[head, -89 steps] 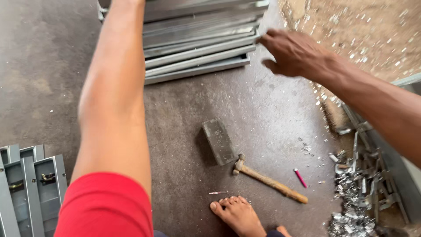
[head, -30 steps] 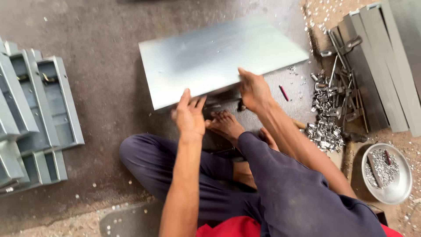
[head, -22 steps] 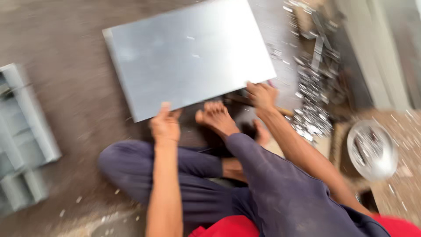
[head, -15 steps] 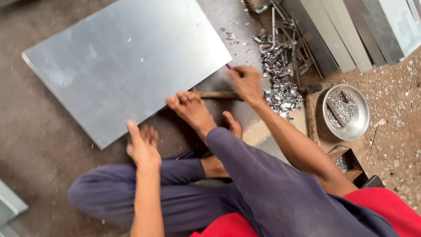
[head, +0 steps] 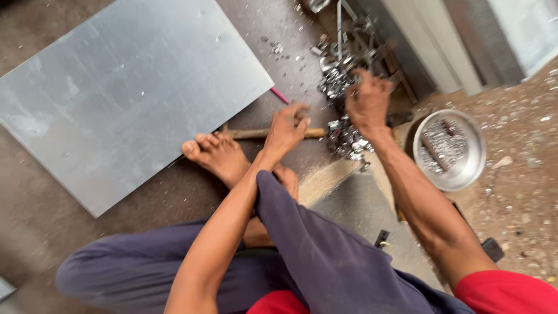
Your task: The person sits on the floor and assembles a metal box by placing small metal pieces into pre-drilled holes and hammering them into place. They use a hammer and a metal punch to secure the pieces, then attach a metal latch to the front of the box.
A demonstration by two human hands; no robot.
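Observation:
A large grey metal sheet (head: 128, 93) lies flat on the floor, and my bare foot (head: 218, 154) rests at its near edge. My left hand (head: 288, 129) is curled over the wooden handle of a hammer (head: 247, 134) that lies just beside the sheet. My right hand (head: 366, 102) hovers, blurred, over a pile of small shiny metal pieces (head: 343, 136) with its fingers bent. Whether it holds anything is unclear. A thin pink pencil (head: 280, 96) lies by the sheet's corner.
A round metal bowl (head: 450, 151) with small parts and a tool sits at the right on gritty ground. Long grey metal sections (head: 418, 46) lie at the top right. My crossed legs in dark trousers (head: 314, 261) fill the foreground.
The view has swung. My right hand left the hammer handle and moved right to the scrap pile. My left hand came off the sheet's edge and onto the hammer handle.

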